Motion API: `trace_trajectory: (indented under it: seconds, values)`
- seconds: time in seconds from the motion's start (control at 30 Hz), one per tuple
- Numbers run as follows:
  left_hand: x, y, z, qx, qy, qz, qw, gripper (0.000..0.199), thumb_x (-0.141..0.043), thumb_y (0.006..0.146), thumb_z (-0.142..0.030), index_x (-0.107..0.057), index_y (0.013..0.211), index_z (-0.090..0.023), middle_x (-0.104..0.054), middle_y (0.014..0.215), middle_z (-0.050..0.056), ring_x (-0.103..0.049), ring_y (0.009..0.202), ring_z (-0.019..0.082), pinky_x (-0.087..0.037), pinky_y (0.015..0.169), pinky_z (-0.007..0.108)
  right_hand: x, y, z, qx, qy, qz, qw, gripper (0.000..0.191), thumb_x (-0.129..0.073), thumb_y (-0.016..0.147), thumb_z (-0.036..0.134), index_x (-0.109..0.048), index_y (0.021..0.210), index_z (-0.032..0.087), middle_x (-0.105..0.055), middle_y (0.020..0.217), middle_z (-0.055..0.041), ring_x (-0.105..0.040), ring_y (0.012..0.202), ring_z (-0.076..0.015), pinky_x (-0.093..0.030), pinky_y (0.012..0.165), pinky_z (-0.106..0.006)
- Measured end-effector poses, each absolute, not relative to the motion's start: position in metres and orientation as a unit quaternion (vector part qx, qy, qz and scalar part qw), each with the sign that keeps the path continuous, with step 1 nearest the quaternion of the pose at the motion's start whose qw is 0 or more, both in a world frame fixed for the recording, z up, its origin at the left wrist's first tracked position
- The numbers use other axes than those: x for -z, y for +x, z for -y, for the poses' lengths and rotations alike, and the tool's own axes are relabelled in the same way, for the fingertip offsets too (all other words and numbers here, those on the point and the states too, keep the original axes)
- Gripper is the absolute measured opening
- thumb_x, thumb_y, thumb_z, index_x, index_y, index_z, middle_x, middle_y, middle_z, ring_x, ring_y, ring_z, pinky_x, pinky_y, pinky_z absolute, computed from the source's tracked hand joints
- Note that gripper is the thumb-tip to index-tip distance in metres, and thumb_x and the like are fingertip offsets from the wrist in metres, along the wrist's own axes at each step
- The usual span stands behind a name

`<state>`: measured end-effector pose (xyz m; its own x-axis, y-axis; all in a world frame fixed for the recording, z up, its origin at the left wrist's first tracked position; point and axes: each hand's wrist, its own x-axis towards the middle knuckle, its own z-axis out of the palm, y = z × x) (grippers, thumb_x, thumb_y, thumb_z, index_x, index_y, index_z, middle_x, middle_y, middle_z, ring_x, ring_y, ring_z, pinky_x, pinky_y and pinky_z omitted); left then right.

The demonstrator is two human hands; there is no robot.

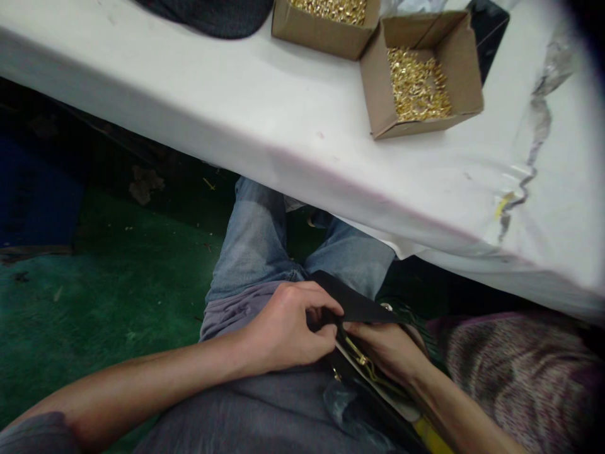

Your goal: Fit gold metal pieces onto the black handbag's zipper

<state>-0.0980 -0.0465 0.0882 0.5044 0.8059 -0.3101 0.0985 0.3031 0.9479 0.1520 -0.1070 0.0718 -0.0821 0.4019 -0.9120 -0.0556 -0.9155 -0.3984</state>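
1. Black bag-like article (357,301): it is at the seated person's lap, near the edge of the white-covered table (189,82), with its flap spread above the right hand.
2. The green floor (142,284) shows to the left, scattered with scraps, and a blue object (38,183) stands there in shadow.
3. Two open cardboard boxes (380,94) sit on the table, side by side at the far side, beside a dark cap-like item (231,19).
4. The left hand (300,325) is curled at the article's edge, thumb and forefinger bent close together; whether they pinch it I cannot tell.
5. The right hand (392,347) reaches under the flap; its fingertips are hidden, so their grip cannot be told.
6. A gold clasp (362,359) shows on the article, just beside the right hand.
7. Small gold pieces (420,88) lie in both boxes.
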Motion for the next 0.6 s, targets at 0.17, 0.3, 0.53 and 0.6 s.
trace_trajectory:
  seconds: [0.17, 0.3, 0.53, 0.6]
  values:
    - [-0.093, -0.096, 0.047, -0.237, 0.520, -0.457, 0.681, 0.020, -0.077, 0.080, -0.014, -0.080, 0.100, -0.016, -0.079, 0.097, 0.004, -0.074, 0.084, 0.020, -0.060, 0.082, 0.034, -0.066, 0.158, 0.112, -0.680, -0.697, 0.175, 0.149, 0.049, -0.102, 0.071, 0.051, -0.085, 0.103, 0.019, -0.086, 0.100, -0.0100, -0.075, 0.122, -0.0401, -0.052, 0.121, -0.058]
    - [-0.096, -0.095, 0.048, -0.244, 0.510, -0.456, 0.687, 0.019, -0.076, 0.081, -0.014, -0.078, 0.100, -0.017, -0.079, 0.099, 0.004, -0.073, 0.085, 0.020, -0.061, 0.082, 0.034, -0.070, 0.152, 0.109, -0.675, -0.698, 0.166, 0.170, 0.059, -0.105, 0.064, 0.052, -0.085, 0.109, 0.019, -0.086, 0.104, -0.0101, -0.074, 0.122, -0.0401, -0.051, 0.121, -0.058]
    - [-0.101, -0.093, 0.047, -0.256, 0.506, -0.436, 0.699, 0.021, -0.078, 0.082, -0.015, -0.078, 0.103, -0.017, -0.076, 0.107, 0.006, -0.072, 0.088, 0.020, -0.061, 0.081, 0.032, -0.083, 0.141, 0.101, -0.697, -0.674, 0.122, 0.211, 0.066, -0.108, 0.056, 0.049, -0.085, 0.111, 0.020, -0.084, 0.087, -0.0085, -0.079, 0.104, -0.0401, -0.058, 0.109, -0.061]
    - [-0.104, -0.093, 0.042, -0.259, 0.493, -0.412, 0.721, 0.019, -0.080, 0.086, -0.018, -0.079, 0.105, -0.017, -0.076, 0.113, 0.007, -0.073, 0.090, 0.019, -0.061, 0.082, 0.031, -0.082, 0.148, 0.103, -0.706, -0.666, 0.108, 0.213, 0.064, -0.107, 0.055, 0.048, -0.085, 0.108, 0.020, -0.083, 0.086, -0.0092, -0.079, 0.104, -0.0412, -0.059, 0.108, -0.061]
